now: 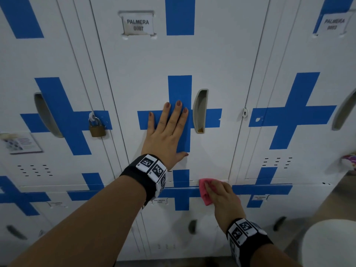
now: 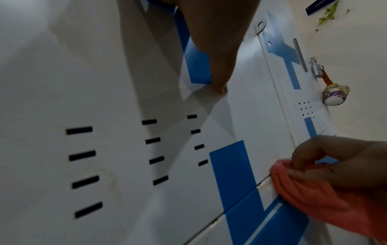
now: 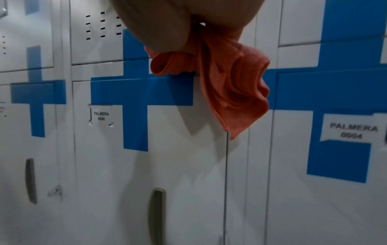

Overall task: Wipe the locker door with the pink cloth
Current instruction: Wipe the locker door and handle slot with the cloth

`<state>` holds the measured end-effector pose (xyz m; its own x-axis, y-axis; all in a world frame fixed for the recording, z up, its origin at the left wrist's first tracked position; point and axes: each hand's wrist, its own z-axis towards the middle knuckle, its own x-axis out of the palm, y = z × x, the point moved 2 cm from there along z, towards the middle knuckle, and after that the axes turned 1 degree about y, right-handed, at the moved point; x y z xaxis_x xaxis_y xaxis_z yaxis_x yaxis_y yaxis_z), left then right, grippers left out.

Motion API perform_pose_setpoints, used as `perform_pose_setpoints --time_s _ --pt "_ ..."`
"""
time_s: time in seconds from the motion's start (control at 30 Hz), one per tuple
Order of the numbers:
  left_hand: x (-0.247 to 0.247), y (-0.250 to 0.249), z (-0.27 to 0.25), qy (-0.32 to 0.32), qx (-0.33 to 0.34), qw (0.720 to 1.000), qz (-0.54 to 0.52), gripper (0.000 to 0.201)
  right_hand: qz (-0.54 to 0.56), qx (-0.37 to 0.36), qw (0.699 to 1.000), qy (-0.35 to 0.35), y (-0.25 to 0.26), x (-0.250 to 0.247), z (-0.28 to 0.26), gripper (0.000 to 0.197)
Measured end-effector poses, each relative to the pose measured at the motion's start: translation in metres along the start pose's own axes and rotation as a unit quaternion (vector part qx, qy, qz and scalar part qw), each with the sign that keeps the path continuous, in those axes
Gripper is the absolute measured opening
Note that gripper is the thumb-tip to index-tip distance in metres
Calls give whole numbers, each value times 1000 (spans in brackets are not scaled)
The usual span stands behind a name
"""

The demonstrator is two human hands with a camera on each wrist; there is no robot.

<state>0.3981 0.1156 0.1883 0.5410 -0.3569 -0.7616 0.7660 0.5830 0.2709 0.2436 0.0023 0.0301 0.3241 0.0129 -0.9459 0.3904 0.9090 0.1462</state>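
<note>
The left hand (image 1: pixel 167 132) lies flat on the white metal locker door (image 1: pixel 154 74), fingers straight and spread over the blue taped cross (image 1: pixel 179 87), just at nine o'clock of the grey recessed handle (image 1: pixel 200 110); its grip is wide and holds nothing. It looks to be steadying the door.

At five o'clock from that hand, the right hand (image 1: pixel 221 197) has its grip closed round the crumpled pink cloth (image 1: pixel 204 191), pressing it against the door's bottom edge, where the seam to the lower locker runs. From the right wrist view a loose tail of the cloth hangs down over the locker below.

I'd judge the wiping is under way and is at the door's lowest strip, at the six o'clock end. The next move seems to call for a sideways stroke along that edge or a sweep up toward twelve o'clock, with the cloth kept flat on the metal, the vent slots (image 2: pixel 83 169) and the paper name label (image 1: pixel 138 24) minded, and the bracing hand shifted once the cloth nears it.
</note>
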Motion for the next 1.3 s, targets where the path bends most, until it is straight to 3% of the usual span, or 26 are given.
perform_pose_setpoints --time_s 0.3,0.43,0.5,0.6,0.7,0.77,1.17,1.3 --pt "2 1 1 -8 3 1000 -12 128 41 -13 999 28 45 12 8 98" --pt "1 1 0 -12 4 1000 -4 128 26 -76 993 90 51 3 17 76" --pt "0 1 0 -13 3 1000 3 128 48 -71 990 110 43 4 17 60" --pt "0 0 0 -11 1 1000 7 126 95 -28 995 23 27 -2 4 42" --pt "-1 0 0 -12 1 1000 8 126 94 13 992 -83 13 -12 -5 58" --pt "-1 0 0 -11 1 1000 6 126 73 35 991 -105 6 -14 -1 64" --pt "-1 0 0 -7 0 1000 3 125 46 -29 998 -45 37 3 12 74" --pt "0 0 1 -10 1 1000 -1 126 34 -42 998 15 48 6 17 91"
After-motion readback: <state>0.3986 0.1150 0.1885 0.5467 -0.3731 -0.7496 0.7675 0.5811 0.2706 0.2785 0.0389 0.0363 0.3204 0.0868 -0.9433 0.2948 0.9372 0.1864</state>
